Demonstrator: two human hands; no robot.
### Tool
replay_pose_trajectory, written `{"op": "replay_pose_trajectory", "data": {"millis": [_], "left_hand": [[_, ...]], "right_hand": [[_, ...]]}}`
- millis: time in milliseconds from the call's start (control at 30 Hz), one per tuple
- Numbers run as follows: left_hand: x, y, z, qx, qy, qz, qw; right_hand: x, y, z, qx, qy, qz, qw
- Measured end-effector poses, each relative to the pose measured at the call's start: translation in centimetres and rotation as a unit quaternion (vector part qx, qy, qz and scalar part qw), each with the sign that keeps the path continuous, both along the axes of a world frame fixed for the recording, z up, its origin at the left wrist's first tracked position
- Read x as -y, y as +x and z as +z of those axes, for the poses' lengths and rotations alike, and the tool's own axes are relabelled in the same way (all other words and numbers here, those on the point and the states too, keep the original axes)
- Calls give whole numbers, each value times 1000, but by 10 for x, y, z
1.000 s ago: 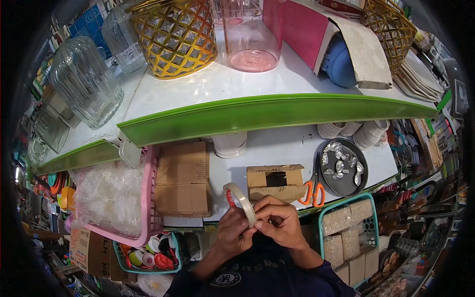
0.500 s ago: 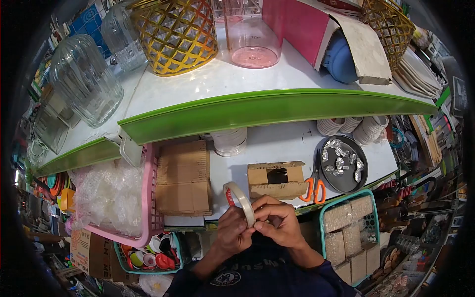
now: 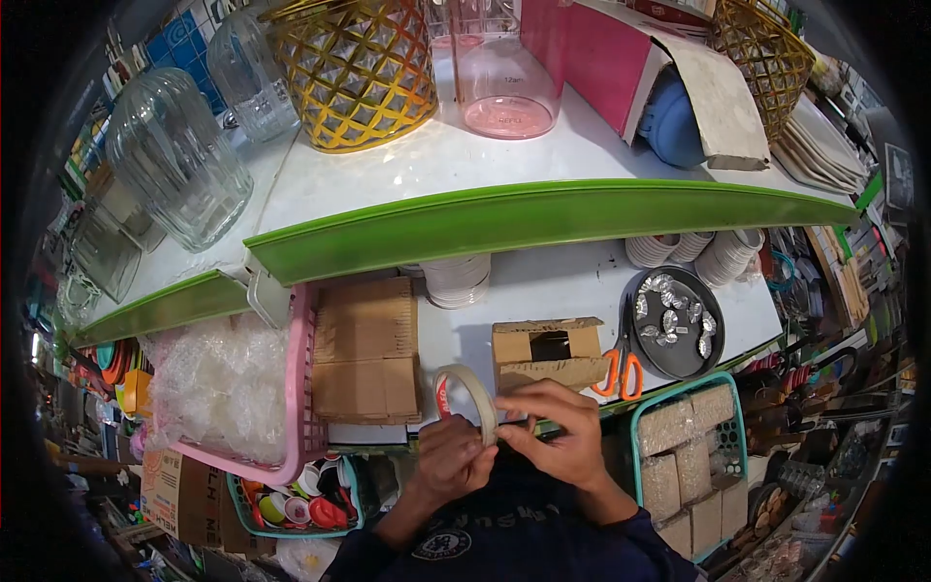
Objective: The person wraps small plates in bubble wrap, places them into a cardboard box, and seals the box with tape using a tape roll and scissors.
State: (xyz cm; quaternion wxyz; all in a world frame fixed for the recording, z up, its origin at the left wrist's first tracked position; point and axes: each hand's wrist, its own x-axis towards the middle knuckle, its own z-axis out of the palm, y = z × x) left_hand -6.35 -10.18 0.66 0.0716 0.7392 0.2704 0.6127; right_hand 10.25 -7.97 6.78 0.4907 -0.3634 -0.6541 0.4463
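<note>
A roll of clear tape (image 3: 482,403) is upright in front of my chest. My left hand (image 3: 452,456) is wrapped round its lower left side. My right hand (image 3: 558,432) has its thumb at the roll's right edge, with the fingers stretched above it and apart; a small dark bit shows between thumb and fingers. Just beyond my hands stands an opened small cardboard box (image 3: 548,354), its top flaps up. Orange-handled scissors (image 3: 618,373) lie right of the box, against a black round tray (image 3: 676,322) that holds several silver foil pieces.
Flattened brown cardboard (image 3: 366,349) lies left of the box. A pink basket (image 3: 303,388) holds bubble wrap. A teal basket (image 3: 635,456) with wrapped packs stands right. The green shelf edge (image 3: 543,218) crosses above, carrying glass jars and gold baskets. White cups (image 3: 458,281) are stacked beneath.
The fingers of my right hand have lifted and spread away from the tape roll. My left hand still holds the roll. The whole view has shifted slightly.
</note>
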Motion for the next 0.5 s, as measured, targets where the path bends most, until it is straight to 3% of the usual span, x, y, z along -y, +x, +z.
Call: {"op": "replay_pose_trajectory", "data": {"millis": [67, 200, 267, 400, 500], "left_hand": [[0, -1, 3, -18, -14, -5, 1000], [-4, 2, 6, -11, -23, -7, 1000], [-5, 3, 11, 2, -20, 1, 1000], [-5, 1, 14, -34, -64, 14, 997], [-3, -3, 10, -34, -81, -9, 996]], "right_hand": [[-6, 8, -4, 78, 212, -5, 974], [-8, 10, 4, 126, 257, -33, 958], [-7, 10, 7, 211, 269, -47, 939], [-12, 2, 12, 231, 304, -75, 921], [-17, 5, 13, 216, 278, -18, 936]]}}
